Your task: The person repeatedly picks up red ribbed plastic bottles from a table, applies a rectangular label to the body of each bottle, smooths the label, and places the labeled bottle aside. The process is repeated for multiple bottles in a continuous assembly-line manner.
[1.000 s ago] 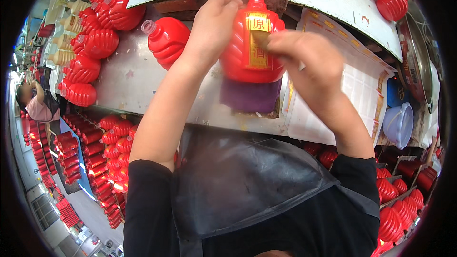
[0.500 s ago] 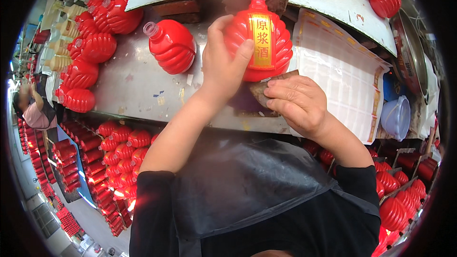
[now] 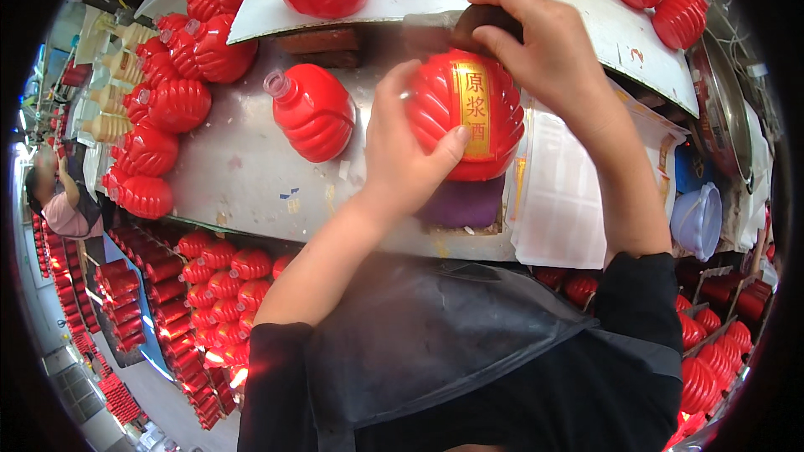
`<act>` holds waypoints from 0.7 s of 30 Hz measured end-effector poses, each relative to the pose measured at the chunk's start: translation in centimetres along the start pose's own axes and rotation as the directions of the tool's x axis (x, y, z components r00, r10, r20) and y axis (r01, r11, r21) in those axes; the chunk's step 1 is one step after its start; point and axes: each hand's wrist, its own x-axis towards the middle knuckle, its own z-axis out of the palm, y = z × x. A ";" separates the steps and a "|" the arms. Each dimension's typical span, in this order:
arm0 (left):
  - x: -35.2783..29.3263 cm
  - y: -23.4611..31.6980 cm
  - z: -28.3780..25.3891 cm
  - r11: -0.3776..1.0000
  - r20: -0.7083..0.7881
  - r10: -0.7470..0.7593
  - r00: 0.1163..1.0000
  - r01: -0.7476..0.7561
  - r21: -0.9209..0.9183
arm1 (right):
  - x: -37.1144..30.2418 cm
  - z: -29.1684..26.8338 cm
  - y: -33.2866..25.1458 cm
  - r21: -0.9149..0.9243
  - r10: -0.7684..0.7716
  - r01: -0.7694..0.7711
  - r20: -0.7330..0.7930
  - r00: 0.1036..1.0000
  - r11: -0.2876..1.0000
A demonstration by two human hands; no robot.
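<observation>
A ribbed red bottle (image 3: 502, 134) with a gold label (image 3: 475, 113) down its front lies in front of me, its neck end away from me. My left hand (image 3: 398, 142) grips its left side, thumb against the label's lower edge. Over the bottle's top, my right hand (image 3: 544, 42) is closed on a dark brown flat scraper-like piece (image 3: 490, 23), whose exact kind I cannot make out. The hand and piece hide the bottle's neck. A purple pad (image 3: 463, 208) shows below the bottle. To the left, an unlabelled-looking red bottle (image 3: 315, 117) lies apart from my hands.
Sheets of pale labels (image 3: 565, 201) lie right of the bottle on the metal table (image 3: 239, 176). A white board (image 3: 607, 33) at the back carries several red bottles. More bottles (image 3: 180, 105) line the left. A blue bucket (image 3: 697, 219) stands right; a person (image 3: 67, 197) is far left.
My right hand has moved up with the brown piece, from the bottle's lower edge to its neck end. My left hand still holds the bottle, which now sits slightly lower in view.
</observation>
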 end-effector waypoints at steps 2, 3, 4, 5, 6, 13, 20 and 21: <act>0.4 0.0 -0.3 1.000 0.005 0.017 1.000 -0.018 0.018 | 0.4 -0.6 0.0 0.163 0.111 -0.120 0.062 0.992 0.979; 0.6 0.0 -0.5 0.999 0.011 0.024 1.000 -0.024 0.026 | 0.4 -0.8 0.0 0.217 0.037 -0.061 0.113 0.993 0.974; 0.8 0.1 -0.6 0.999 0.018 0.029 0.999 -0.030 0.035 | 0.2 -0.9 0.0 0.260 0.033 -0.080 0.181 0.983 0.962; 1.2 0.1 -0.6 1.000 0.029 0.014 0.999 -0.014 -0.004 | 0.0 -1.0 0.0 0.314 0.016 -0.103 0.267 0.964 0.944; 1.7 0.2 -0.6 0.999 0.041 -0.001 0.999 0.003 -0.043 | -0.2 -0.7 0.0 0.159 -0.057 0.024 0.202 0.978 0.987; 6.5 0.9 -1.1 0.947 0.303 -0.276 0.912 0.313 -0.078 | -0.3 0.5 2.0 -0.011 0.041 -0.041 0.046 0.998 0.999; 7.4 0.9 -0.3 0.912 0.286 -0.327 0.901 0.380 -0.156 | -6.6 1.0 0.5 0.295 0.065 -0.016 -0.157 0.986 0.955; 7.2 0.9 -0.3 0.925 0.253 -0.325 0.911 0.362 -0.115 | -7.8 1.1 -0.1 0.182 -0.099 0.143 -0.229 0.968 0.973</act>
